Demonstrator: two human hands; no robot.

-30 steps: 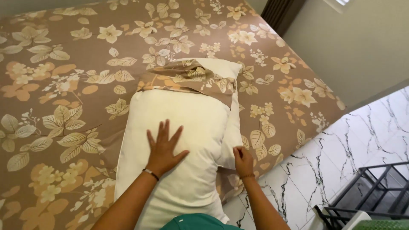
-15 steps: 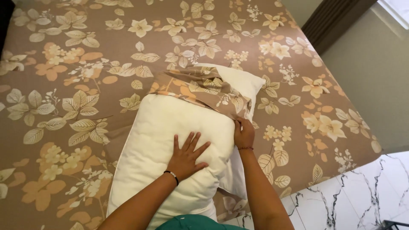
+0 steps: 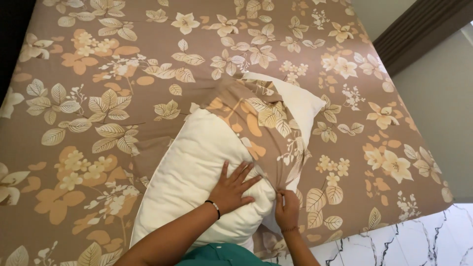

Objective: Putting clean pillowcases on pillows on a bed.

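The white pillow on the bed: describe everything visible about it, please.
The white pillow is plump, soft-looking and plain, with a seam along its near left edge. It lies diagonally on the floral brown bedsheet, near the bed's corner. A matching floral pillowcase covers its far part; a white corner shows beyond that. The left hand presses flat on it, fingers spread, denting the filling. The right hand pinches the pillowcase edge at its right side.

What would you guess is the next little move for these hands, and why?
Probably the right hand draws the floral pillowcase edge further down the white pillow while the left hand presses it flat. The case covers only the far end; most of the pillow is bare.
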